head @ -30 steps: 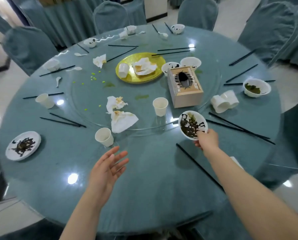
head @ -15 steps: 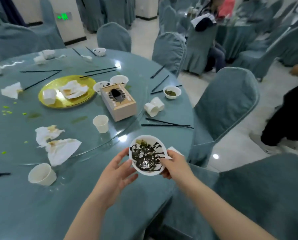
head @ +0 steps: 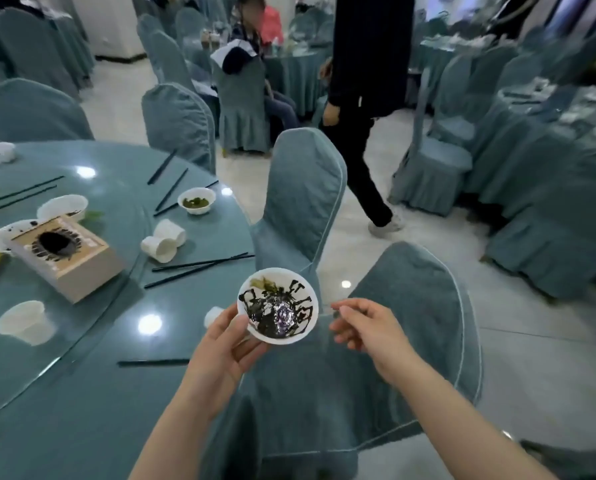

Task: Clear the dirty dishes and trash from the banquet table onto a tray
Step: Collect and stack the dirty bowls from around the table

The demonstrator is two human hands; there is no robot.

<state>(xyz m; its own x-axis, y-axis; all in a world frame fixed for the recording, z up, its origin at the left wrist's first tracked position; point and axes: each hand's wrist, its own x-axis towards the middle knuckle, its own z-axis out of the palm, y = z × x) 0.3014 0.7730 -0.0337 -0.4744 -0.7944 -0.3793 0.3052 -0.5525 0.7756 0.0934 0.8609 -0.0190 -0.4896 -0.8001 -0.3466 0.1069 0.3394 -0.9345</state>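
1. holding a dirty white bowl (head: 278, 305) smeared with dark leftovers, the left hand (head: 228, 344) grips it from the lower left, thumb over the near rim and fingers beneath.
2. the bowl hangs past the edge of the round desk (head: 82, 393), above a covered chair (head: 324, 393).
3. the right hand (head: 366, 329) is just beside the bowl on its right, apart from it, fingers loosely curled and holding nothing.
4. on the desk i count one more bowl with green scraps (head: 197, 200) near the far edge, two paper cups lying on their sides (head: 165, 241) touching each other, and one upright paper cup (head: 23, 320) near the left.
5. one tissue box (head: 63, 252) sits on the glass turntable.
6. several black chopsticks lie around; one pair (head: 199, 268) rests between the tipped cups and the held bowl.
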